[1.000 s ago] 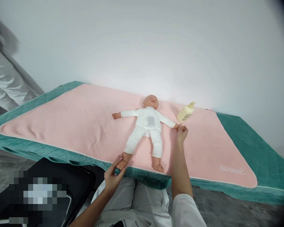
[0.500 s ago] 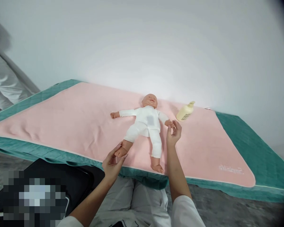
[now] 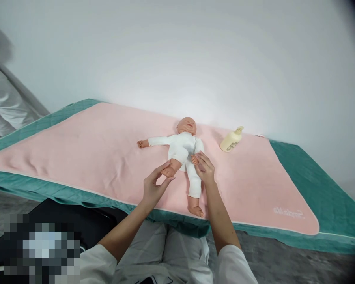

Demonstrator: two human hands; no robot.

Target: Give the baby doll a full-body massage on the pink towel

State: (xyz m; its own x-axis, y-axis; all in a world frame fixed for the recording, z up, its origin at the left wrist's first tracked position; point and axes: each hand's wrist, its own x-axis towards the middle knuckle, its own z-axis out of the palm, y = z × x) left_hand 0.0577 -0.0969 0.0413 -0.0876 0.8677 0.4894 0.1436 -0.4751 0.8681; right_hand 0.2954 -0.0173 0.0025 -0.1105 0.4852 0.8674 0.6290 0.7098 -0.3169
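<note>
A baby doll (image 3: 187,142) with a white cloth body lies on its back on a pink mat (image 3: 248,189), its head toward the wall. My left hand (image 3: 156,182) grips the foot of the doll's leg on the left, which is bent up toward the belly. My right hand (image 3: 205,167) holds the doll's hand on the right side, drawn in over the lower belly near the raised leg. The doll's other arm stretches out to the left, and its other leg lies straight toward me. A pale yellow pump bottle (image 3: 231,141) stands right of the doll.
The pink mat lies over a green quilted cover (image 3: 307,165) on a bed against a white wall (image 3: 177,55). A black object (image 3: 85,225), partly blurred out, is below at the left. White fabric (image 3: 6,98) shows at the far left.
My left hand has pushed the doll's foot up toward its belly, bending the leg. My right hand has brought the doll's arm inward and down across its body.
</note>
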